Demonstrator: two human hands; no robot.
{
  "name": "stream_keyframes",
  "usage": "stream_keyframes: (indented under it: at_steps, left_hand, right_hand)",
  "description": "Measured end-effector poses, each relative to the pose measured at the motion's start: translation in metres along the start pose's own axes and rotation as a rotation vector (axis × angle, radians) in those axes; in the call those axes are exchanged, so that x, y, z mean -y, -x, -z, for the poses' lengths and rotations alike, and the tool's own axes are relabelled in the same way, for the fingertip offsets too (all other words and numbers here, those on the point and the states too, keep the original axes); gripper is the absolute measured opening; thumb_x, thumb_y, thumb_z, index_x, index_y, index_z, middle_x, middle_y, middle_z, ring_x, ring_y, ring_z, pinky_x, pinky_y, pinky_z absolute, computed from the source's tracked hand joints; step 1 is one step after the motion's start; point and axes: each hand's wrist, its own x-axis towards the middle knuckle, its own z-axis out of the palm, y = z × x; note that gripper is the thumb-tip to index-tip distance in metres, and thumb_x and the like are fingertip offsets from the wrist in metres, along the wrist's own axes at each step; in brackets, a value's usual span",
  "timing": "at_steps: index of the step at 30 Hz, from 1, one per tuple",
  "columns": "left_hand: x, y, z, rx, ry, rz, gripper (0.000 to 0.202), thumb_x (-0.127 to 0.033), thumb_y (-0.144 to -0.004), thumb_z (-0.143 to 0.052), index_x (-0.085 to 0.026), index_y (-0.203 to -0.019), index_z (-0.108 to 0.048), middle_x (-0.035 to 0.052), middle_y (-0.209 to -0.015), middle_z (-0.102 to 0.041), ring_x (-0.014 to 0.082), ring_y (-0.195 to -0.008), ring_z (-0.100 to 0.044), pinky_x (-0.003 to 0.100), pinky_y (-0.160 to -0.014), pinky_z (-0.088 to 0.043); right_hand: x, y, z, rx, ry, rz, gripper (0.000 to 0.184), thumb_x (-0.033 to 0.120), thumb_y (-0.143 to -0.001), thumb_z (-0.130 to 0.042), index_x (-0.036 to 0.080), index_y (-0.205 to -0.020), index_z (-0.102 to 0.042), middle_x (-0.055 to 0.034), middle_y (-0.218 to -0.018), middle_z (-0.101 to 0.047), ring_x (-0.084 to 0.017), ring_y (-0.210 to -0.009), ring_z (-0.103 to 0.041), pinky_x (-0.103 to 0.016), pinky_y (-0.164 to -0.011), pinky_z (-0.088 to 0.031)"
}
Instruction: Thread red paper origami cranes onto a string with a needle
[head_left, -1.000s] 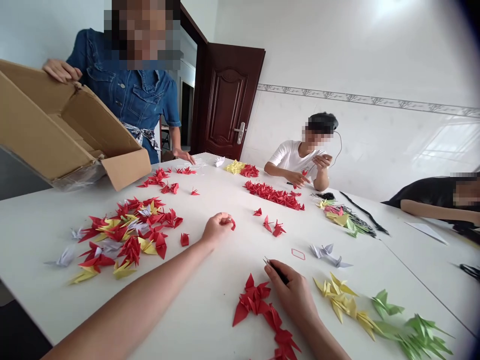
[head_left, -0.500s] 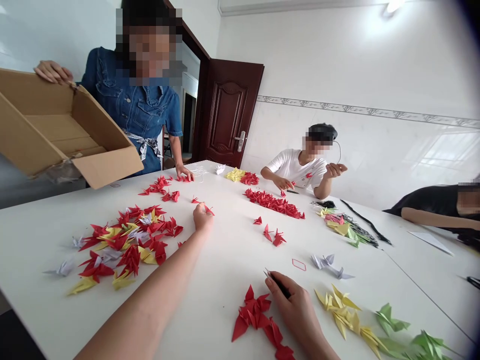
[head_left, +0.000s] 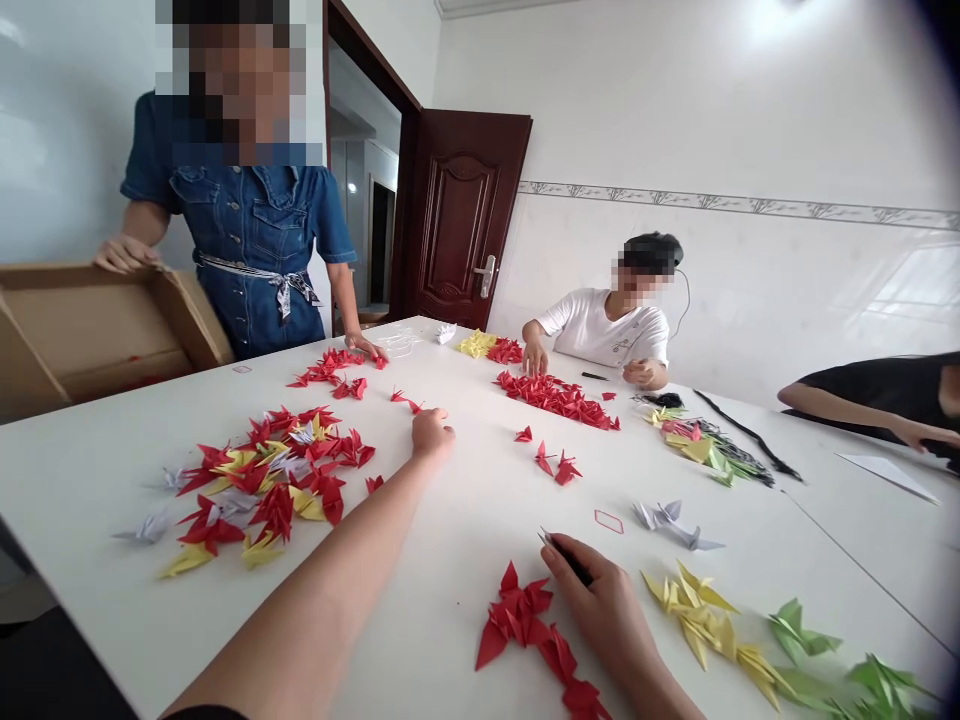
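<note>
My left hand [head_left: 433, 436] reaches over the middle of the table with its fingers curled in. Whatever those fingers hold, if anything, is hidden. Just beyond and left of it lie red paper cranes [head_left: 406, 400]. Closed around black tweezers [head_left: 574, 560] with pale pointed tips, my right hand [head_left: 607, 610] rests low on the tabletop. Beside it on the left is a cluster of red paper cranes [head_left: 521, 612]. Yellow paper cranes [head_left: 697, 620] lie to its right, and white ones [head_left: 675, 522] sit farther up.
A mixed heap of cranes [head_left: 277, 480] lies left of my left arm. Across the white table [head_left: 420, 600], a person in denim [head_left: 247, 240] holds a cardboard box [head_left: 97, 330]. A person in white [head_left: 600, 325] touches a red crane pile [head_left: 559, 398]. Green cranes [head_left: 799, 635] are at right.
My left hand has moved slightly right, away from the red cranes. The box has been lowered and the denim-clad person stands straighter. The person in white now reaches into the red pile.
</note>
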Motion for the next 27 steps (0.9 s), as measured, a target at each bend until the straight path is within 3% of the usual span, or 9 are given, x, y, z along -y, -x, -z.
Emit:
stream_keyframes:
  at_steps: [3, 7, 11, 14, 18, 22, 27]
  left_hand:
    - [-0.003, 0.003, 0.0, 0.052, -0.032, -0.047, 0.026, -0.028, -0.086, -0.049, -0.015, -0.109, -0.053, 0.0087, -0.113, -0.054, 0.0194, -0.097, -0.055, 0.04, -0.082, -0.047]
    - [-0.012, 0.021, 0.004, 0.169, -0.002, -0.118, 0.017, -0.014, -0.075, -0.055, -0.017, -0.09, -0.063, 0.009, -0.106, -0.061, 0.0225, -0.104, -0.053, 0.033, -0.092, -0.039]
    - [-0.024, 0.059, 0.016, 0.39, 0.104, -0.224, 0.018, -0.012, -0.069, -0.052, -0.019, -0.081, -0.065, 0.0045, -0.094, -0.067, 0.0206, -0.093, -0.06, 0.03, -0.086, -0.044]
    - [-0.033, 0.096, 0.035, 0.572, 0.209, -0.303, 0.021, -0.012, -0.068, -0.049, -0.019, -0.077, -0.066, 0.0021, -0.089, -0.068, 0.0178, -0.087, -0.062, 0.027, -0.082, -0.046]
    - [-0.04, 0.133, 0.06, 0.804, 0.39, -0.322, 0.029, -0.011, -0.068, -0.047, -0.018, -0.09, -0.064, 0.0045, -0.091, -0.068, 0.018, -0.089, -0.061, 0.028, -0.08, -0.047]
    - [-0.041, 0.142, 0.066, 0.859, 0.379, -0.361, 0.033, -0.019, -0.069, -0.056, -0.018, -0.102, -0.06, 0.0055, -0.09, -0.066, 0.0185, -0.089, -0.06, 0.03, -0.082, -0.046]
    - [-0.041, 0.14, 0.055, 0.86, 0.332, -0.391, 0.033, -0.02, -0.067, -0.059, -0.018, -0.1, -0.063, 0.0041, -0.083, -0.064, 0.0167, -0.082, -0.059, 0.026, -0.074, -0.048]
  right_hand:
    - [0.001, -0.002, 0.002, -0.007, -0.012, -0.026, 0.041, 0.051, -0.072, -0.055, 0.017, -0.092, -0.069, -0.0051, -0.084, -0.071, -0.025, -0.08, -0.063, -0.031, -0.068, -0.048]
    - [0.001, -0.004, 0.004, -0.036, -0.072, -0.049, 0.046, 0.053, -0.073, -0.052, 0.014, -0.09, -0.069, -0.0051, -0.071, -0.068, -0.022, -0.068, -0.061, -0.028, -0.059, -0.045]
    - [-0.002, -0.004, 0.004, -0.045, -0.151, -0.016, 0.047, 0.054, -0.076, -0.05, 0.013, -0.09, -0.068, -0.004, -0.07, -0.065, -0.017, -0.059, -0.054, -0.025, -0.054, -0.042]
    - [-0.003, -0.004, 0.005, -0.045, -0.18, -0.003, 0.045, 0.052, -0.076, -0.051, 0.013, -0.091, -0.067, -0.0036, -0.069, -0.063, -0.016, -0.06, -0.053, -0.024, -0.054, -0.041]
    - [-0.004, -0.004, 0.006, -0.033, -0.211, 0.005, 0.044, 0.051, -0.076, -0.052, 0.014, -0.093, -0.068, -0.0035, -0.069, -0.064, -0.016, -0.061, -0.054, -0.025, -0.056, -0.043]
    - [-0.005, -0.005, 0.006, -0.022, -0.182, 0.012, 0.043, 0.051, -0.076, -0.052, 0.013, -0.09, -0.068, -0.0046, -0.07, -0.065, -0.017, -0.063, -0.055, -0.026, -0.056, -0.044]
    - [-0.004, -0.004, 0.006, 0.01, -0.136, -0.019, 0.044, 0.05, -0.075, -0.054, 0.014, -0.095, -0.068, -0.0055, -0.075, -0.068, -0.02, -0.069, -0.06, -0.028, -0.062, -0.046]
